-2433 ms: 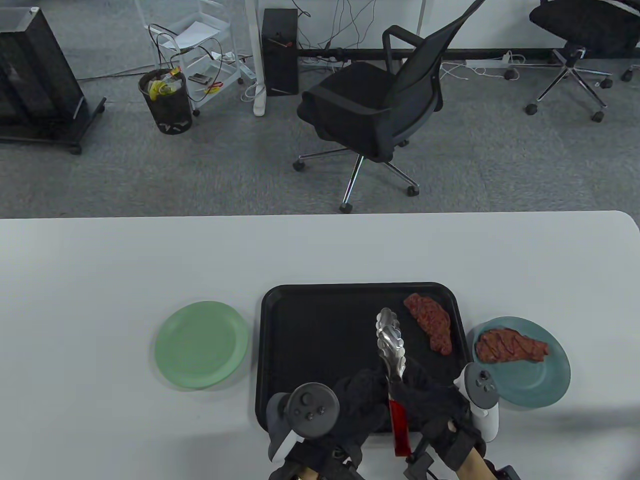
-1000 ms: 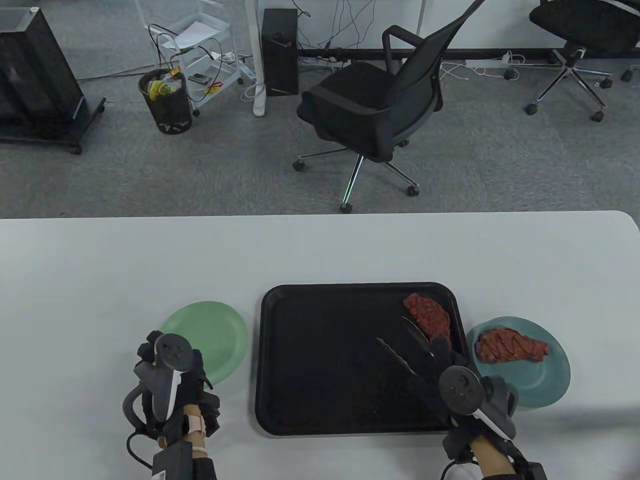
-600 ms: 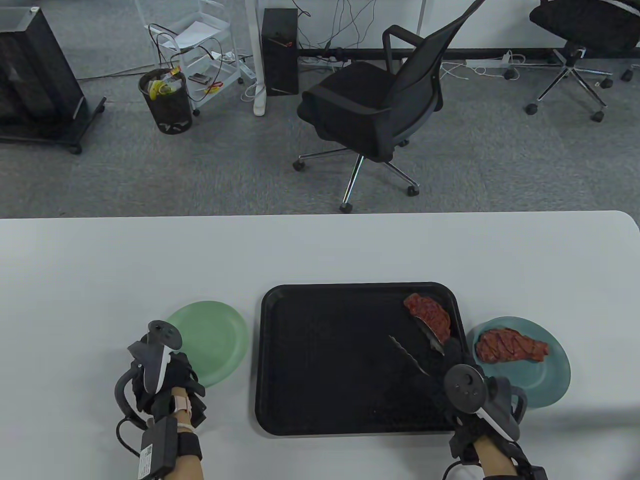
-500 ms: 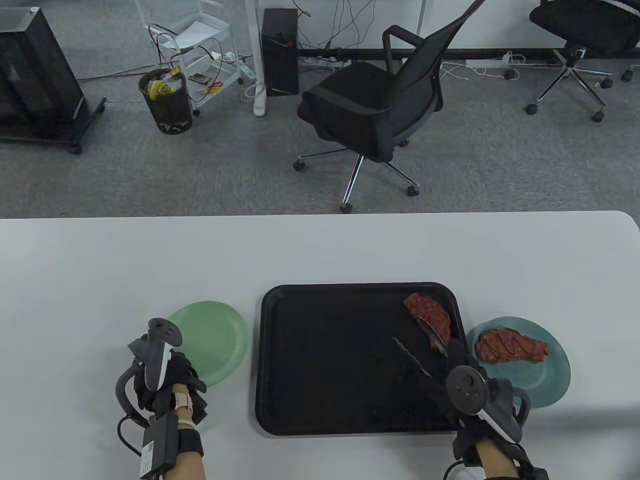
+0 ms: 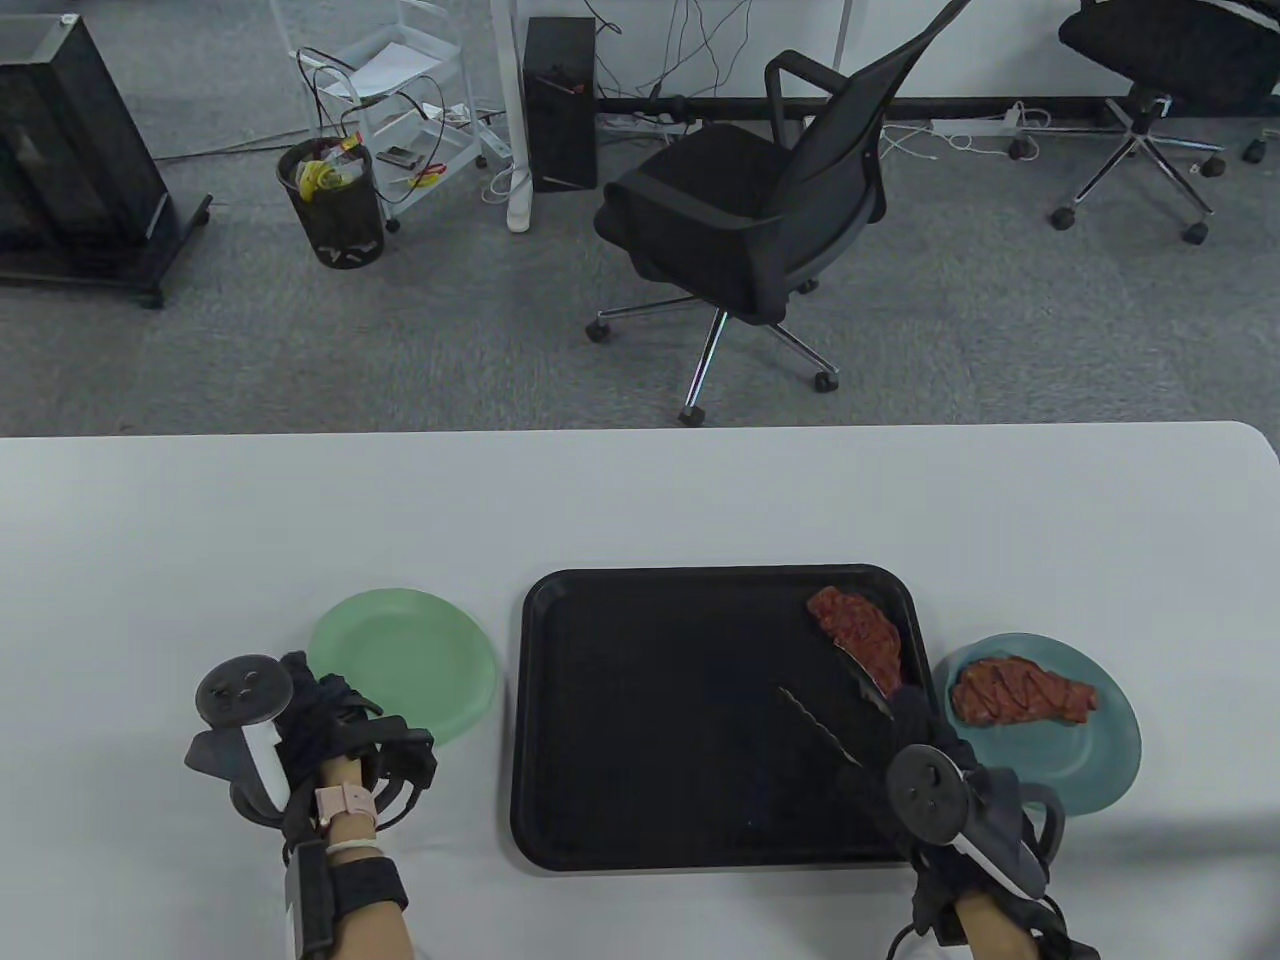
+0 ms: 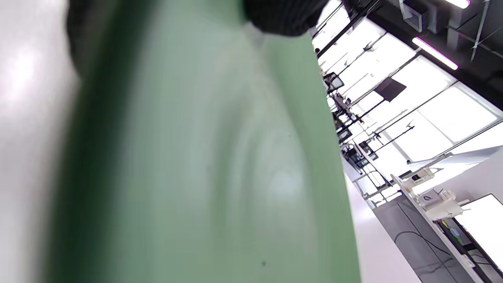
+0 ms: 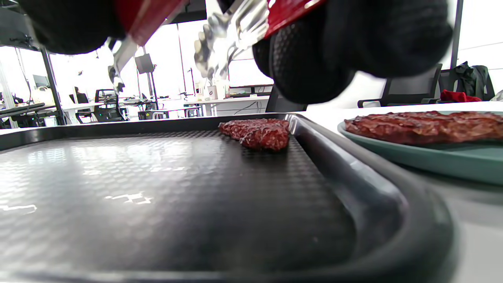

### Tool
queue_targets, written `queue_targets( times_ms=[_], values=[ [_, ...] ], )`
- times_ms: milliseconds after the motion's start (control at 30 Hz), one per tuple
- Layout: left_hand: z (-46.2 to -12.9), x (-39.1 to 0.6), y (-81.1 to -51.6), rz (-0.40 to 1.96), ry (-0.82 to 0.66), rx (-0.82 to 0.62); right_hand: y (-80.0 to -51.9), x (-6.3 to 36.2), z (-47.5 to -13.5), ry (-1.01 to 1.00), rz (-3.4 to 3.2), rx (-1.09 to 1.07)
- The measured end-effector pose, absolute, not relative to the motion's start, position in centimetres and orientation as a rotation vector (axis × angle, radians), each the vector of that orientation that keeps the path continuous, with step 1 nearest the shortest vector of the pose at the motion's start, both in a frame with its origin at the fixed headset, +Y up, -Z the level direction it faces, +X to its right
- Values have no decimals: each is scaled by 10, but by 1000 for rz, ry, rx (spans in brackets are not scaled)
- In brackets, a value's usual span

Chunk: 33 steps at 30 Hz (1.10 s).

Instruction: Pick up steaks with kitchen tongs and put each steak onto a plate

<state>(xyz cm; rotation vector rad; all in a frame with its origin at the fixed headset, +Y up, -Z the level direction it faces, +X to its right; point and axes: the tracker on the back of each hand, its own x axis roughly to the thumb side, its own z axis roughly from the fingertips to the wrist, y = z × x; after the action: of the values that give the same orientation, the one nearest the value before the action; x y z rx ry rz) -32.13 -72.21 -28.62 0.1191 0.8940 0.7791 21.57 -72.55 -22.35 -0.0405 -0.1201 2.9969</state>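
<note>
The right hand [image 5: 925, 745] grips the tongs [image 5: 835, 705], arms apart, reaching toward one o'clock for the tray's steak [image 5: 857, 633]. The left hand [image 5: 320, 715] holds the green plate [image 5: 405, 660] rim. Next, I judge: straddle and squeeze.

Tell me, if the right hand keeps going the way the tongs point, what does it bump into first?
Most likely the steak left on the tray. The right hand holds the open tongs aimed at it, one arm already beside it. Height above it is unclear.
</note>
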Motion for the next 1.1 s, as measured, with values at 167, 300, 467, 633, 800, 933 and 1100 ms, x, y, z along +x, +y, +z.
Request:
queue_targets(
  times_ms=[167,300,467,633,800,933,1100],
  values=[
    [-273,-316,-713,873,918,150,-725,220,-224,-112,2971,-55],
    [-260,-302,-718,1072,857,145,-726,223,-225,-102,2953,-58],
    [-248,-267,-728,1222,765,98,-727,225,-227,-92,2913,-63],
    [-244,-227,-736,1263,672,39,-730,226,-229,-69,2924,-69],
    [-243,-202,-747,1317,618,-28,-730,227,-230,-71,2920,-63],
    [-244,-191,-747,1292,579,-34,-731,232,-231,-63,2924,-78],
    [-242,-182,-749,1277,564,-55,-731,241,-231,-71,2924,-134]
  ],
)
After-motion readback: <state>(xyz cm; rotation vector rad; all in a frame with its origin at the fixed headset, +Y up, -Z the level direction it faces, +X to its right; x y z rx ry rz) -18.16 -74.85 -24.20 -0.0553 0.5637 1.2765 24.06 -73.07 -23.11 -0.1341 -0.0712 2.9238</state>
